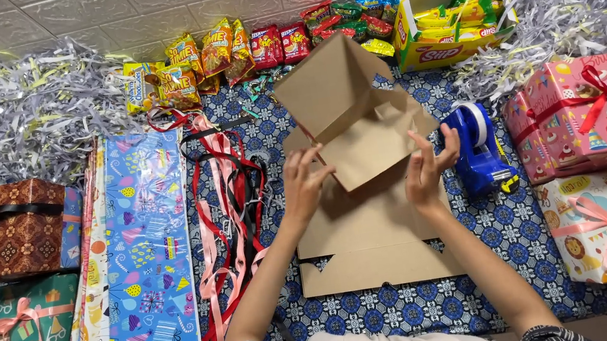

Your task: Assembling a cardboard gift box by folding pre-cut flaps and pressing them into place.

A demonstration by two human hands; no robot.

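A brown cardboard box (348, 119), half folded with its flaps up, rests on the blue patterned cloth (414, 303) in the middle of the head view. My left hand (304, 185) grips the box's left side at a folded flap. On the right side, my right hand (426, 166) presses a flap with fingers spread. A flat part of the cardboard (373, 253) lies toward me under both forearms.
A blue tape dispenser (478, 147) sits right of the box. Ribbons (232, 206) and wrapping paper sheets (142, 253) lie to the left. Wrapped gifts (587, 113) stand right, others (16, 228) left. Snack packets (243, 46), an open yellow snack box (450, 17) and shredded paper (42, 106) line the back.
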